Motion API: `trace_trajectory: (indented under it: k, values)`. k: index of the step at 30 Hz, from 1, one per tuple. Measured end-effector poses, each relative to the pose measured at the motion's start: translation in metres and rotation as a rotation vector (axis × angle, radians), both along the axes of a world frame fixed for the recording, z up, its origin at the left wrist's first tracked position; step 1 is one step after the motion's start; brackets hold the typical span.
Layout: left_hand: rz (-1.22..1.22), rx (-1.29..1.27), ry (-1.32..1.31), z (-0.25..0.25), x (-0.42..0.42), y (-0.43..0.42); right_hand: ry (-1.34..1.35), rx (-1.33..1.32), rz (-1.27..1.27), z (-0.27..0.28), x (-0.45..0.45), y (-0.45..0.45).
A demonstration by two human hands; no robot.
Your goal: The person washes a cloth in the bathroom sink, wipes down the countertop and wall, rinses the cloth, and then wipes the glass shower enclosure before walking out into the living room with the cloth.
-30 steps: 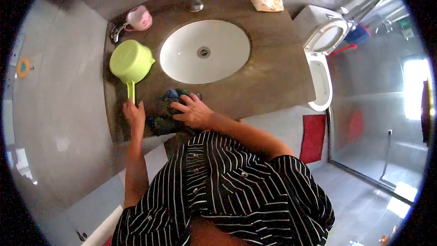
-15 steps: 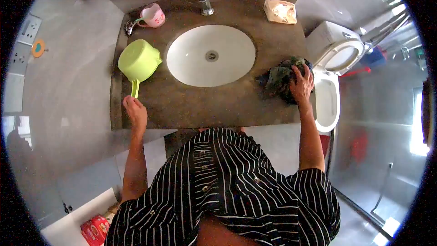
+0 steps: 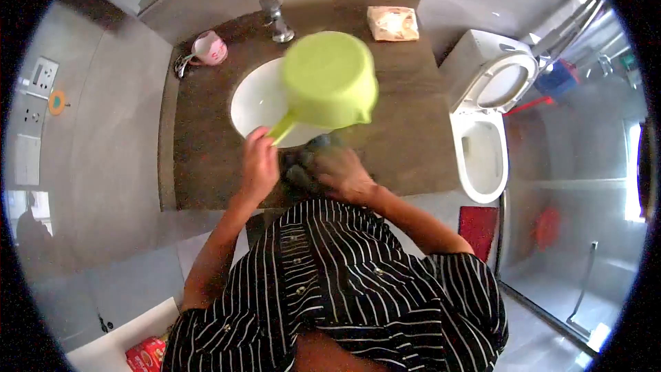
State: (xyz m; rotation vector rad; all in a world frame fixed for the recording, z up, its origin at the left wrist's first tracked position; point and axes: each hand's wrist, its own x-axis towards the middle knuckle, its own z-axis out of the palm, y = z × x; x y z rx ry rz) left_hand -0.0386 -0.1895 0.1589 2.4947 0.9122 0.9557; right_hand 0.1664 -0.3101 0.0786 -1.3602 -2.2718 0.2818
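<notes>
My left hand [image 3: 259,167] is closed around the handle of a light green water dipper [image 3: 329,72]. The dipper is raised above the right part of the white sink [image 3: 253,102], its base facing up toward me, and it hides much of the bowl. Below the dipper, at the front of the brown counter [image 3: 406,120], my right hand [image 3: 346,175] grips a bunched dark cloth [image 3: 299,171]. That hand is blurred, and part of the cloth lies hidden under its fingers.
A metal faucet [image 3: 277,22] stands behind the sink. Further left is a pink and white cup [image 3: 211,48]; at the back right lies a wrapped packet [image 3: 393,24]. To the right of the counter stands a toilet [image 3: 482,165] with its lid raised, near a red mat [image 3: 478,229].
My left hand has carried the green dipper rightward, from the counter's left side to over the sink. My right hand has brought the dark cloth left, from the right end to the front middle.
</notes>
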Motion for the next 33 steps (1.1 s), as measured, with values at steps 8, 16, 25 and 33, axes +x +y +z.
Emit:
trace_trajectory:
  k: [8,16,25,33]
  values:
    - [-0.322,-0.144,0.032,-0.052,0.154,-0.012,0.205,-0.137,0.025,-0.089,-0.038,0.027]
    - [-0.325,-0.264,0.322,-0.067,0.166,-0.028,0.45,-0.386,-0.067,-0.068,-0.032,0.012]
    - [0.023,-0.132,0.037,-0.017,0.004,-0.021,-0.078,0.038,0.042,-0.004,-0.025,0.023]
    - [0.714,-0.247,-0.118,-0.051,-0.247,-0.053,-0.182,-0.004,0.478,-0.013,-0.201,0.132]
